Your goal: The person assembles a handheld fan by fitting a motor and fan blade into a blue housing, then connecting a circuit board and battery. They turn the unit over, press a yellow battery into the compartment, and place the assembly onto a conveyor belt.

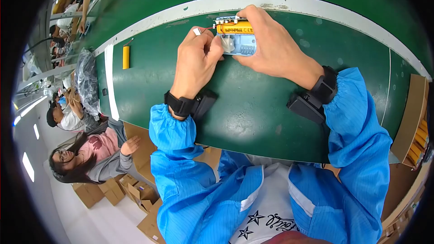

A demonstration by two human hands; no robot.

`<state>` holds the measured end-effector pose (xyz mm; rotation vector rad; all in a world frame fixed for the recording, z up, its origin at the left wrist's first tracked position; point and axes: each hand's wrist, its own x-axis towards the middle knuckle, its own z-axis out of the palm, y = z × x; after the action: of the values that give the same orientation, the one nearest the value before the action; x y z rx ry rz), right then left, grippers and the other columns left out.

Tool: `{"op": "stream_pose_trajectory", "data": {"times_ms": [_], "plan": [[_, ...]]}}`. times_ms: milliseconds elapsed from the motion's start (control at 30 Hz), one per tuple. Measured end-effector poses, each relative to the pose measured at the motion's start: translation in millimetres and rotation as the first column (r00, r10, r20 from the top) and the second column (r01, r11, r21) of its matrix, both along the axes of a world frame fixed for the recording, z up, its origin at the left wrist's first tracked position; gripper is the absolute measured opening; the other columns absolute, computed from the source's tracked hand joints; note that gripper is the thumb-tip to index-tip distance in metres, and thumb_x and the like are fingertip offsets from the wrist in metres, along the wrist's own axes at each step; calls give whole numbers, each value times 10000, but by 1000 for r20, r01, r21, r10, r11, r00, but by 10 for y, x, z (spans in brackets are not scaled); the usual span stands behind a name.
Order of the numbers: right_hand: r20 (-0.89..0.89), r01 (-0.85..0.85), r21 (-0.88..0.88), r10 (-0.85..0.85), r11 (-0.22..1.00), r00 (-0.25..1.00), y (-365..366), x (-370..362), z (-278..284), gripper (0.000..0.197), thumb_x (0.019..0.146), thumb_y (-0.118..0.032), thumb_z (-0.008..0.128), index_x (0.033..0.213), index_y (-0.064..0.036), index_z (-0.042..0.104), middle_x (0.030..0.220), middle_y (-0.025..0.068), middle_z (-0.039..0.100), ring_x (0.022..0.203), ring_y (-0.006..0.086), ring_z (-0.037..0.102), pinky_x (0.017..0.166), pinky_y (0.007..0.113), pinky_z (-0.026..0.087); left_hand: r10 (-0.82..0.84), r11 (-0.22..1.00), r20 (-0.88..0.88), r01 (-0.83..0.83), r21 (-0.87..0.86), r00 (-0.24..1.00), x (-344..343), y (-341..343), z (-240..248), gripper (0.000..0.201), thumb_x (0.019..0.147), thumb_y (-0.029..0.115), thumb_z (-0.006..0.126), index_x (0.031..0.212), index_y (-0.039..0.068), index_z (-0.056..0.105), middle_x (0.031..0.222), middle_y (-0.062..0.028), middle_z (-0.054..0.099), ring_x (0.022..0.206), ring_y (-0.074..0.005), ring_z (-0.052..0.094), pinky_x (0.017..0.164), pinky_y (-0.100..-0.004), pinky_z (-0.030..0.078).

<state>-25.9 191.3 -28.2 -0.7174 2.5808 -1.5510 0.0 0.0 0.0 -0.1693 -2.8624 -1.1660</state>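
My right hand (275,45) grips a light blue plastic housing (246,48) with a slotted vent, fingers around its right end. Along the far side of the housing lies a yellow cylindrical battery (235,28) with dark print, and behind it shows the edge of a circuit board (226,19). My left hand (195,58) is closed at the housing's left end, its thumb beside a crumpled whitish piece (227,44); what the fingertips pinch is hidden. A small white connector (197,31) on a thin red wire sticks out above the left fingers.
A second yellow battery (126,57) with leads lies left on the green table (244,108), near a white strip (110,81). Clear plastic bags (87,79) sit beyond it. At right stands a cardboard box (411,122) of yellow batteries. People sit at the left; cartons (87,194) stand on the floor.
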Motion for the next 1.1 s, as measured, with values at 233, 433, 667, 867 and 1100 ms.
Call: {"op": "stream_pose_trajectory", "data": {"times_ms": [233, 433, 667, 867, 1100], "plan": [[-36, 2, 34, -1, 999, 999, -7, -25, -18, 610, 657, -118, 789, 1142, -38, 428, 1081, 207, 571, 993, 403, 598, 821, 428, 501, -37, 990, -85, 25, -140, 996, 40, -5, -82, 247, 914, 128, 591, 776, -77, 581, 775, -132, 511, 625, -215, 571, 581, -327, 457], [-50, -48, -1, 48, 999, 998, -7, -62, -40, 624, 649, -121, 797, 1146, -37, 428, 1067, 209, 578, 992, 403, 601, 823, 423, 501, -55, 998, 47, 55, 17, 997, -80, -208, 97, 242, 924, 138, 585, 803, -71, 584, 785, -114, 521, 647, -186, 572, 584, -323, 451], [-97, -18, -4, 18, 1000, 995, 22, -54, -47, 663, 645, -135, 816, 1170, -19, 427, 1099, 227, 581, 1013, 401, 604, 846, 422, 498, -126, 984, 101, 111, 135, 987, -8, -326, 122, 213, 924, 142, 591, 846, -55, 601, 818, -98, 549, 661, -154, 552, 581, -294, 429], [-126, -7, -19, 5, 1000, 992, 12, -18, -55, 709, 655, -163, 834, 1205, 1, 417, 1124, 238, 577, 1021, 410, 602, 861, 428, 498, -176, 984, 41, 176, 8, 984, 92, -283, 88, 178, 899, 136, 646, 875, -39, 627, 844, -66, 574, 670, -135, 515, 585, -271, 419], [-113, -4, -16, 2, 1000, 994, 44, -21, -33, 729, 663, -179, 846, 1217, 14, 413, 1134, 240, 565, 1020, 412, 602, 854, 426, 507, -144, 988, 56, 141, 60, 988, 89, -179, 130, 188, 854, 141, 719, 891, -38, 674, 856, -58, 603, 706, -130, 533, 609, -265, 426]]}}
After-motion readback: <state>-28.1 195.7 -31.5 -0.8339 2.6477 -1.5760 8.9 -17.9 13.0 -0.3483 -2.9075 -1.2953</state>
